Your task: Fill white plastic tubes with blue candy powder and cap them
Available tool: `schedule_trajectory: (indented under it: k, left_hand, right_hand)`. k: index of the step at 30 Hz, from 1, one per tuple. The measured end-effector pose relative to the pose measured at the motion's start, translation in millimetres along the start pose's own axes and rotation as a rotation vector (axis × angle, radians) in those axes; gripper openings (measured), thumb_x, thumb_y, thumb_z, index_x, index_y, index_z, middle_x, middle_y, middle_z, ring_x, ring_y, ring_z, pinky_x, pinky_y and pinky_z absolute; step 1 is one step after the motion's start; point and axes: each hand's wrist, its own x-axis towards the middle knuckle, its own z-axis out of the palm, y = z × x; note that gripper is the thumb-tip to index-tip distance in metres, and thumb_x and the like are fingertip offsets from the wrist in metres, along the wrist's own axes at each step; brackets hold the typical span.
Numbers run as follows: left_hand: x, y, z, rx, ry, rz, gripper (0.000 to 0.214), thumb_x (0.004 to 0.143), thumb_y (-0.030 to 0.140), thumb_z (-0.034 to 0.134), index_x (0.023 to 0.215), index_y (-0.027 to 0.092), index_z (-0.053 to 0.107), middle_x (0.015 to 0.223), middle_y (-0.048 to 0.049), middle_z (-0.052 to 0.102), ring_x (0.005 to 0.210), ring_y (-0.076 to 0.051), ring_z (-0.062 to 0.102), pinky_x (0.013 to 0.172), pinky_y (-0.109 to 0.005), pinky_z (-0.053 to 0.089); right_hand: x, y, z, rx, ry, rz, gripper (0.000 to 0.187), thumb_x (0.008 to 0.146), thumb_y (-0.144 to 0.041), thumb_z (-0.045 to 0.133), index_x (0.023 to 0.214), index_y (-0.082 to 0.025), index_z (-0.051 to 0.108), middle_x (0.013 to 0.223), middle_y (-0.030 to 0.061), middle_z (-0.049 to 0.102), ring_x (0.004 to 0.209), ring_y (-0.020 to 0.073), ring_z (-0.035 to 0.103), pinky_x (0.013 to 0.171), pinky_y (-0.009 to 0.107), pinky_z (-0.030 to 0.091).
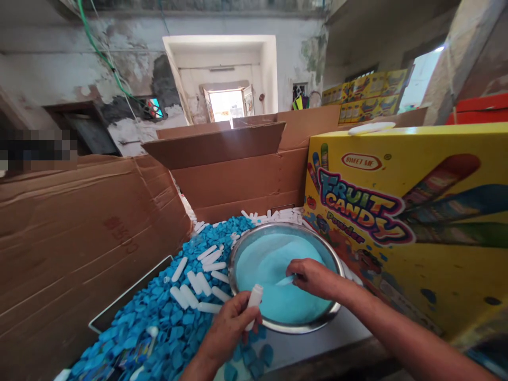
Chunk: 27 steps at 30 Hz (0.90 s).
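Observation:
Upright in my left hand [234,323] is a small white plastic tube [255,299], its threaded neck uncapped, by the near rim of a steel bowl [291,329]. Pale blue powder [265,254] fills much of the bowl. My right hand [307,276] is over the powder, its fingers closed on a small pale blue scoop [284,281] whose end touches the powder. Blue plastic caps [159,312] are heaped left of the bowl, and several white tubes [190,296] lie on top of them.
Brown cardboard [234,180] stands behind the bowl, and more cardboard [79,238] rises on the left. A large yellow candy powder box [357,185] stands close on the right. More white tubes [283,214] lie behind the bowl. Yellow boxes [369,90] are stacked farther back.

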Motion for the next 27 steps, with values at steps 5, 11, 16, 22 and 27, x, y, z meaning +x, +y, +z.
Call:
schedule_trajectory:
  k: [5, 11, 16, 22, 27]
  left_hand:
    - [7.7, -3.4, 1.3, 0.007, -0.041, 0.011, 0.032, 0.068, 0.045, 0.062, 0.073, 0.013, 0.059, 0.054, 0.0012, 0.054, 0.046, -0.011, 0.045, 0.038, -0.018, 0.032]
    - [-7.5, -10.8, -6.6, -0.013, 0.002, -0.007, 0.037, 0.066, 0.05, 0.064, 0.07, 0.013, 0.06, 0.058, -0.0002, 0.056, 0.05, -0.012, 0.047, 0.038, -0.018, 0.034]
    - [-17.3, -12.6, -13.7, -0.088, 0.069, -0.006, 0.037, 0.064, 0.05, 0.067, 0.072, 0.014, 0.06, 0.06, 0.0008, 0.056, 0.049, -0.012, 0.048, 0.038, -0.018, 0.034]
    - [-20.6, -18.8, -16.4, -0.116, 0.089, 0.018, 0.035, 0.068, 0.047, 0.065, 0.078, 0.014, 0.06, 0.058, 0.0014, 0.055, 0.049, -0.011, 0.047, 0.039, -0.017, 0.035]
    - [-11.8, -21.4, -12.9, -0.105, 0.045, 0.02, 0.038, 0.066, 0.049, 0.065, 0.078, 0.013, 0.058, 0.059, 0.0013, 0.055, 0.05, -0.011, 0.047, 0.037, -0.017, 0.034]
  right_hand:
    - [-2.2, -0.9, -5.8, -0.119, -0.124, 0.026, 0.026, 0.069, -0.006, 0.049, 0.084, -0.018, 0.066, 0.087, 0.0063, 0.067, 0.079, 0.0194, 0.06, 0.068, 0.026, 0.043]
    - [7.0, -0.2, 46.4, -0.14, -0.248, 0.094, 0.03, 0.065, 0.003, 0.047, 0.069, -0.019, 0.067, 0.076, 0.01, 0.068, 0.07, 0.0214, 0.06, 0.066, 0.031, 0.044]
    - [20.9, -9.5, 66.9, 0.035, -0.362, -0.006, 0.028, 0.06, -0.001, 0.053, 0.076, -0.017, 0.069, 0.078, 0.0037, 0.069, 0.072, 0.0193, 0.061, 0.064, 0.025, 0.044]
    - [19.7, -5.7, 50.3, 0.136, -0.226, 0.055, 0.029, 0.066, -0.011, 0.056, 0.092, -0.014, 0.067, 0.085, 0.0025, 0.068, 0.073, 0.0154, 0.06, 0.064, 0.021, 0.044]
    - [15.3, -2.0, 46.0, 0.124, -0.114, 0.084, 0.029, 0.067, -0.009, 0.051, 0.09, -0.014, 0.067, 0.084, 0.0038, 0.068, 0.074, 0.0161, 0.059, 0.066, 0.022, 0.043]
